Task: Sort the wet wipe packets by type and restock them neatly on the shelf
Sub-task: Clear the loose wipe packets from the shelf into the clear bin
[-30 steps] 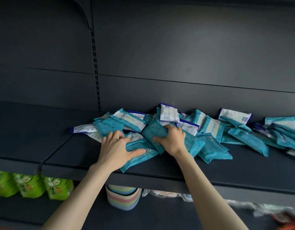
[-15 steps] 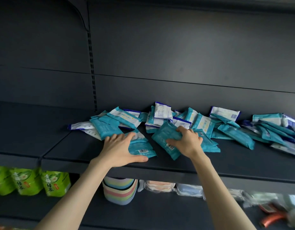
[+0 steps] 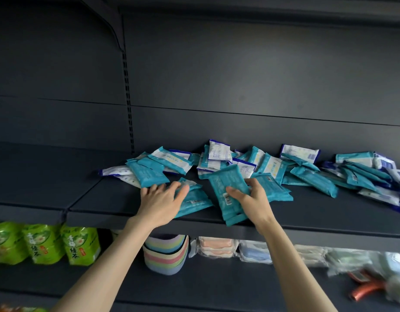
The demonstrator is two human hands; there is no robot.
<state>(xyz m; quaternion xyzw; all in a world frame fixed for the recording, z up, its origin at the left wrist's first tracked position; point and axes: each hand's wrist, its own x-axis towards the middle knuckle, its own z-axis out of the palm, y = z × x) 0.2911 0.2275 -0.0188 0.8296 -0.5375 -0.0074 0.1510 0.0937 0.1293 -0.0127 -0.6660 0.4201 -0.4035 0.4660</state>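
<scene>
The dark shelf (image 3: pixel 307 225) has a messy pile of wet wipe packets (image 3: pixel 307 174) spread along it, from the middle out to the right side; most are teal, and some white packets (image 3: pixel 217 151) with blue edges lie mixed in near the back; the right hand (image 3: pixel 251 199) grips a teal packet (image 3: pixel 226 183) at the front of the pile, with the thumb bent over its top face and the other fingers curled round its right side; this packet is tipped up a bit, and its near end is by the front edge of the shelf; there may be another packet under it, but I cannot tell; the left hand (image 3: pixel 159 202) is just to the left, fingers straight and spread out, lying flat on a second teal packet (image 3: pixel 195 201) that rests on the shelf; on the lower shelf (image 3: pixel 217 287) stand green bags (image 3: pixel 79 244) on the left, a stack of coloured bowls (image 3: pixel 166 255) in the middle, and flat packs (image 3: pixel 214 246) beside the bowls; an orange thing (image 3: pixel 365 289) at the far right is too blurry to name.
</scene>
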